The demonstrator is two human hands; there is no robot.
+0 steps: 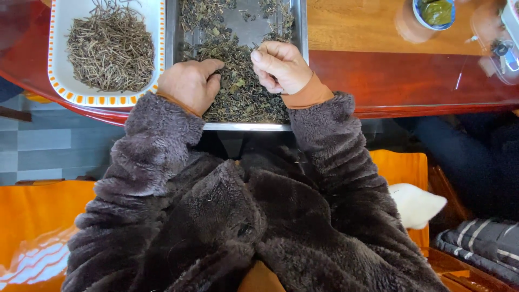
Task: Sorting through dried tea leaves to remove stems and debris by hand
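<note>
A metal tray (246,126) holds a heap of dark dried leaves (243,92) and sits at the near edge of a red-brown table (411,81). My left hand (189,84) rests on the left side of the heap with its fingers curled into the leaves. My right hand (281,66) hovers over the heap with fingers pinched together, apparently on small bits of leaf. Left of the tray, a white dish with an orange-dotted rim (62,81) carries a pile of thin dried stems (111,48). Both arms wear fuzzy dark brown sleeves.
A small blue-rimmed cup with green contents (435,13) stands at the far right of the table, with keys (505,51) beyond it. Orange cushions (32,216) lie on both sides of me, and a white object (416,204) lies on the right one.
</note>
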